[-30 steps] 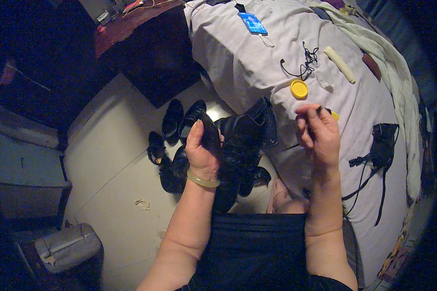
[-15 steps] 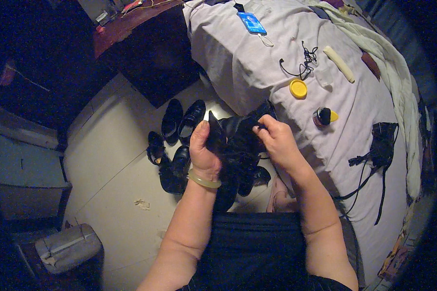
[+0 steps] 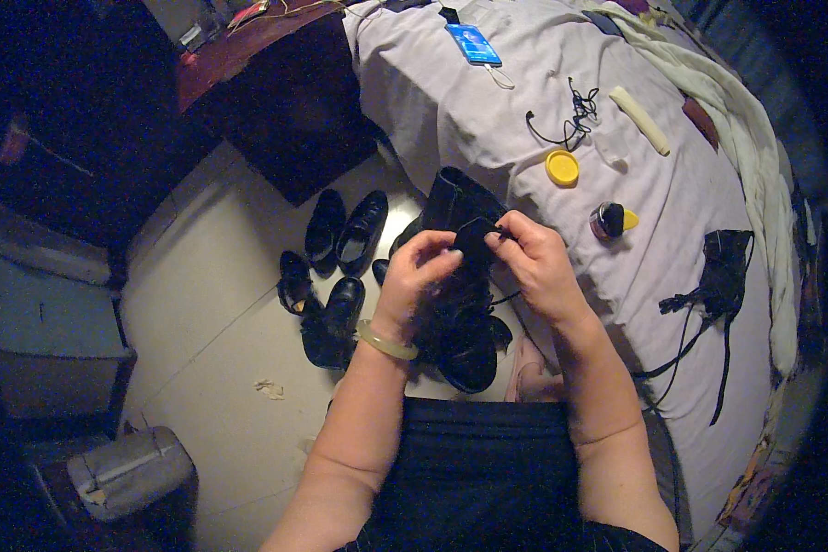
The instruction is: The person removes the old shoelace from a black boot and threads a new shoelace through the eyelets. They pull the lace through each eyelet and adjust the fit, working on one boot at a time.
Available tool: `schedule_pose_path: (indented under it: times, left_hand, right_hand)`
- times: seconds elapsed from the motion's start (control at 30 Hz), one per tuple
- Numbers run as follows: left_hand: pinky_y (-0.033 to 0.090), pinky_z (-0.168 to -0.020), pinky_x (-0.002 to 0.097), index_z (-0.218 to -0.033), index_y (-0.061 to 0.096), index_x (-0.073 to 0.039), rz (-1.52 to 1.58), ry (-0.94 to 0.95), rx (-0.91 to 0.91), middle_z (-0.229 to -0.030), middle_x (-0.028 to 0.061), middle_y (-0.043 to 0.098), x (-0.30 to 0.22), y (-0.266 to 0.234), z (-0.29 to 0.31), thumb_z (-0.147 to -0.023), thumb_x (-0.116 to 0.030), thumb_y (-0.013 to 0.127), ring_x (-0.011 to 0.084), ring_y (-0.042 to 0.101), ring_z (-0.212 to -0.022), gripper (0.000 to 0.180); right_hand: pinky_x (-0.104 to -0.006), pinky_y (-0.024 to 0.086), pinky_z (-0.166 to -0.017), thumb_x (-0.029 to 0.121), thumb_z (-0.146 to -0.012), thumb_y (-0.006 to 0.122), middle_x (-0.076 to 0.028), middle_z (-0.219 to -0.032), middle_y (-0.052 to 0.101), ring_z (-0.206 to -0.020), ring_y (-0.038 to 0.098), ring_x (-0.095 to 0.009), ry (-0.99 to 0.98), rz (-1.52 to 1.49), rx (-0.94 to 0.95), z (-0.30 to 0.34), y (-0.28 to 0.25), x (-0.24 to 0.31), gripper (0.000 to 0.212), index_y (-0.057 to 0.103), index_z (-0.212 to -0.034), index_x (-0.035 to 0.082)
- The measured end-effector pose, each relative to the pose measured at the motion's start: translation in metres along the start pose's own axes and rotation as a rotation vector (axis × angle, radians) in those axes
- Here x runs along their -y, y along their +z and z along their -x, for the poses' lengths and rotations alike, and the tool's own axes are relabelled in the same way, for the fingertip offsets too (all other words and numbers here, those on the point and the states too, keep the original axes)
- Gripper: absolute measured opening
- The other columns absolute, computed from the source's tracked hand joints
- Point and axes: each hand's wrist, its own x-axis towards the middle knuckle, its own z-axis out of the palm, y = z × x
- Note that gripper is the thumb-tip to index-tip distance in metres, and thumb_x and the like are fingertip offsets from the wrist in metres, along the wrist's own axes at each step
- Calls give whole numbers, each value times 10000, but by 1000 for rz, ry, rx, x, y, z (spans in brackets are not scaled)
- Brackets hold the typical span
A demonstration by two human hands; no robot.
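Observation:
A tall black boot [image 3: 474,345] is in front of my lap, its toe toward me and its open shaft top pointing away. My left hand [image 3: 416,281], with a pale bangle at the wrist, has thumb and fingers closed on a dark flap at the boot's upper part. On the right of that flap, my right hand [image 3: 535,262] pinches its edge between thumb and forefinger. The boot's dark surface hides the finer details, and a thin lace shows beneath my right fingers.
Several black shoes [image 3: 361,232] stand on the tiled floor to the left. On the bed [image 3: 488,110] lie a phone [image 3: 474,44], black cords [image 3: 575,118], a yellow lid [image 3: 562,168], a small jar [image 3: 607,221], a pale stick [image 3: 641,121] and a black strapped item [image 3: 725,276].
The boot has turned, so its shaft top and toe now show. My left hand has gone from upright with raised thumb to gripping the flap, nearer my right hand.

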Motion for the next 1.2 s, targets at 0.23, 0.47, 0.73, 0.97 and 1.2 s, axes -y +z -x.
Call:
schedule_pose_path:
  times: [0.23,0.47,0.73,0.97,1.2]
  left_hand:
    - [502,-691,258,-1004,610,-5,-440,181,36,-887,11,629,10,9,-4,-767,-154,757,96,588,-731,316]
    - [493,-770,252,-1108,615,6,-276,101,0,-978,31,661,10,17,4,-859,-108,643,99,599,-852,275]
    - [501,-799,276,-1153,577,2,236,147,-85,-1044,56,639,5,23,8,-904,-59,557,137,614,-877,257]
    - [514,-665,252,-1069,592,21,363,171,-92,-933,75,667,0,20,7,-854,-38,574,144,643,-751,224]
    - [530,-614,259,-973,626,22,213,166,-142,-882,81,671,19,-11,11,-806,-4,569,151,651,-702,178]
  right_hand:
    - [-386,433,-563,158,-869,598,-184,-667,571,-596,583,-300,35,40,26,0,1,3,166,558,-843,-2]
    - [-369,447,-585,156,-871,600,-176,-693,590,-622,593,-276,8,45,-9,-3,3,-1,161,572,-876,-2]
    - [-291,429,-566,149,-927,535,-56,-704,578,-608,514,-114,74,-170,-186,-1,4,4,214,547,-1067,-13]
    - [-185,383,-581,92,-954,502,26,-787,511,-688,477,-29,107,-137,30,11,0,15,128,604,-985,22]
    - [-352,481,-692,47,-837,612,-142,-831,596,-766,605,-285,-177,100,-66,10,10,13,142,657,-957,-15]
